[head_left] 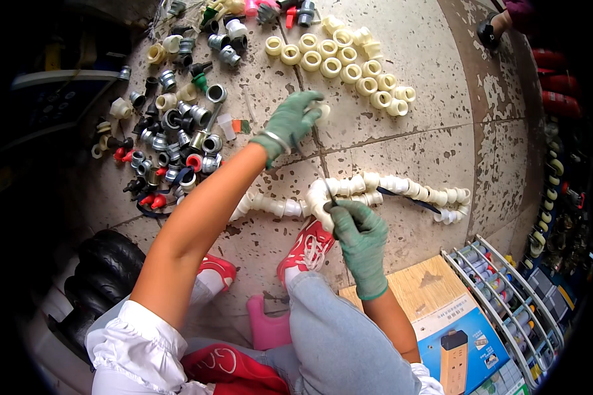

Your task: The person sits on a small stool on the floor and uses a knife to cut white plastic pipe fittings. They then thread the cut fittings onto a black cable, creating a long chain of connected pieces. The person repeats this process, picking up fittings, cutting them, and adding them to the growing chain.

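Both my hands wear green gloves. My left hand is closed over the floor tiles, with a cream plastic pipe fitting at its fingertips, slightly blurred. My right hand pinches a thin dark strap in front of my knees. The strap rises from there toward my left hand. A long string of cream pipe fittings is threaded on the strap and lies in a loop across the floor beyond my red shoes. Bare dark strap shows between some of the threaded fittings.
Loose cream fittings stand grouped at the far side. To the left spreads a heap of grey, black and red pipe fittings. A wooden board with a blue box and a wire rack flank my right. Another person's foot is far right.
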Demonstrator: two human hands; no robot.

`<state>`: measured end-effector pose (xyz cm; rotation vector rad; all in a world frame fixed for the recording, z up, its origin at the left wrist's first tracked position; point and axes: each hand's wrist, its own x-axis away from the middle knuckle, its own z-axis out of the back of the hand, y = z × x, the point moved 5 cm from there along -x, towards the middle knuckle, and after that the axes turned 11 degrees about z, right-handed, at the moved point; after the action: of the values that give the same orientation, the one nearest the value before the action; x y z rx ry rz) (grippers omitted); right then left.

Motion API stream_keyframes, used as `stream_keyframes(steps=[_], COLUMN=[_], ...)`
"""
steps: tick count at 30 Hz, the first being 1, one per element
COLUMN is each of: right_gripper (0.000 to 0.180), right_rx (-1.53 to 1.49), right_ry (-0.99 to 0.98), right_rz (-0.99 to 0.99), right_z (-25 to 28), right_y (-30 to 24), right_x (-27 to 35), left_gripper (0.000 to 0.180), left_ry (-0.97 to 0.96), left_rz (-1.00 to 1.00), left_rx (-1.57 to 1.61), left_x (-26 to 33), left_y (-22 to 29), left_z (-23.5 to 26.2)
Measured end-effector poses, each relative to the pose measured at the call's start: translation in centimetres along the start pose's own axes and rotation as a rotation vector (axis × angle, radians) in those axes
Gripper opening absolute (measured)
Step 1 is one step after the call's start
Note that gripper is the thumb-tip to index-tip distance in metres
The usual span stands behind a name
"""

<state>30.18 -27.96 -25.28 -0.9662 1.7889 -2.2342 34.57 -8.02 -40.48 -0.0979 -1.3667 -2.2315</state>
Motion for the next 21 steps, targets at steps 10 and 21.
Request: stream_keyframes(steps=[10,21], right_gripper=[0.019,0.02], right_rx=[0.255,0.261], right_ry=[-0.013,-0.082], right_rz=[0.047,0.011], right_z=[0.3,-1.2], right_y=[0.8,2.1], right_x=[-0.6,-0.7], left_gripper=[0.032,0.039], left_ry=[-0.359,-0.499], left_rz=[0.657,0.525], left_rx=[1.769,1.639], left_x=[8.4,9.4], left_y=[-5.1,-1.4], left_z=[-0.9,-0.8])
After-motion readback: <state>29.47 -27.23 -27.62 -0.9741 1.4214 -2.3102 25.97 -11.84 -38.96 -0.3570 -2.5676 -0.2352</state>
